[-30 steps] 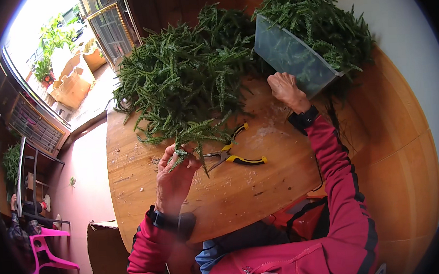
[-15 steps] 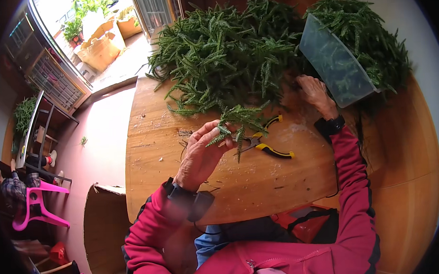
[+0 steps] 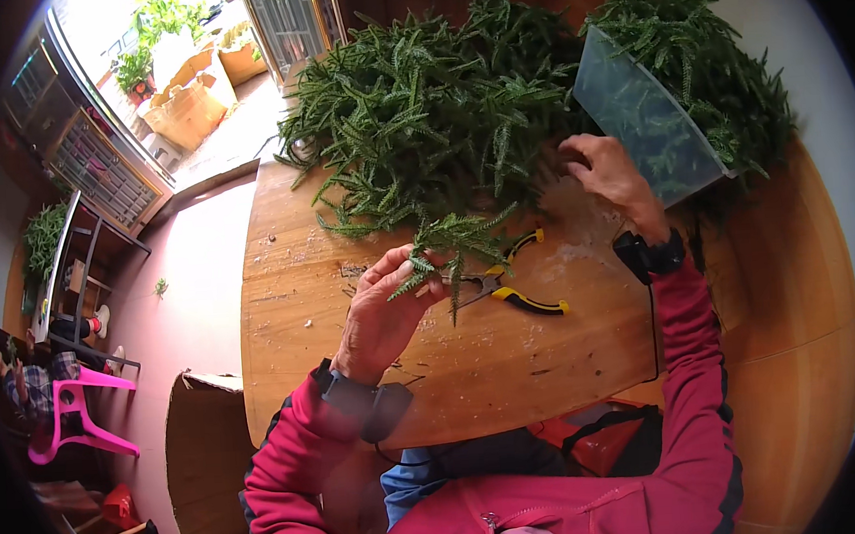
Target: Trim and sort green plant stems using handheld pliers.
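Between the fingers and thumb of my left hand (image 3: 383, 313) is a small artificial green sprig (image 3: 460, 238), its needle-like tips spreading above the table. Beneath and beside it lie pliers (image 3: 533, 305) with yellow and black handles, their jaws partly hidden by that hand. A large heap of similar green sprigs (image 3: 429, 112) covers the far part of the table. At the heap's right edge is my right hand (image 3: 616, 182), fingers curled in against the greenery; what they grip, if anything, is hidden.
A translucent plastic bin (image 3: 642, 125) lies tipped beside more sprigs (image 3: 717, 68) at the far right. Small scraps dot the wooden table (image 3: 307, 370). An open cardboard box (image 3: 205, 453) stands left of it. Further left, another person sits by a pink chair (image 3: 72, 406).
My right hand has shifted slightly up and left, its fingers curling at the heap's edge. My left hand still holds the sprig. The view has tilted a little.
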The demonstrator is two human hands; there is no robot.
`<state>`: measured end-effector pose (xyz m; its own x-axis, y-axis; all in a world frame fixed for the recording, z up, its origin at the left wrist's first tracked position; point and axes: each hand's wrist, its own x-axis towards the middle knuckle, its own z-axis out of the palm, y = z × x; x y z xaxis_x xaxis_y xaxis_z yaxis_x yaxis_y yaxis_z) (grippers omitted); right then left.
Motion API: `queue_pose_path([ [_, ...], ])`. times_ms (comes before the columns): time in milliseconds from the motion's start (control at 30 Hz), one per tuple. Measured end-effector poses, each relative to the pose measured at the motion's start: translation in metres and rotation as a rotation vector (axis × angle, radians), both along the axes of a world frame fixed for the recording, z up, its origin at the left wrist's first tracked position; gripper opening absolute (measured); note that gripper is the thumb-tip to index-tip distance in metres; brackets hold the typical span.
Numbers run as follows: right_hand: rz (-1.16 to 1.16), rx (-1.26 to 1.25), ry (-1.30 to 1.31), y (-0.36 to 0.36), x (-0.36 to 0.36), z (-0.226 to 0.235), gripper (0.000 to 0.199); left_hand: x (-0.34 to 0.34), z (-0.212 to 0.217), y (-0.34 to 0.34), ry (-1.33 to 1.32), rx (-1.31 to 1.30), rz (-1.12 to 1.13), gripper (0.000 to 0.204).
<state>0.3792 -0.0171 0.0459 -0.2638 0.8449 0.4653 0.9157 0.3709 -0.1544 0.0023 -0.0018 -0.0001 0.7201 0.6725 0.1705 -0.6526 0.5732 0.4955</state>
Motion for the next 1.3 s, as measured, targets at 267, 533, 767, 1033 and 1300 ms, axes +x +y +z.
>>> queue_pose_path([
  [267,0.000,-0.134,0.214,-0.011,-0.054,0.037,0.005,-0.001,-0.006,0.000,0.005,0.015,0.007,0.019],
  [533,0.002,-0.232,0.151,-0.020,-0.048,0.040,0.008,-0.001,-0.004,-0.001,-0.005,-0.017,-0.001,0.019],
  [767,-0.011,-0.342,0.047,-0.021,-0.037,0.013,0.018,-0.002,-0.002,-0.001,0.013,0.027,0.010,0.019],
  [1033,0.035,0.140,-0.169,-0.036,-0.022,-0.029,0.028,-0.002,0.001,-0.008,0.085,0.034,0.017,0.019],
  [1300,0.042,-0.016,0.309,-0.066,-0.107,0.078,0.027,0.004,0.002,-0.006,0.119,0.039,0.036,0.020],
])
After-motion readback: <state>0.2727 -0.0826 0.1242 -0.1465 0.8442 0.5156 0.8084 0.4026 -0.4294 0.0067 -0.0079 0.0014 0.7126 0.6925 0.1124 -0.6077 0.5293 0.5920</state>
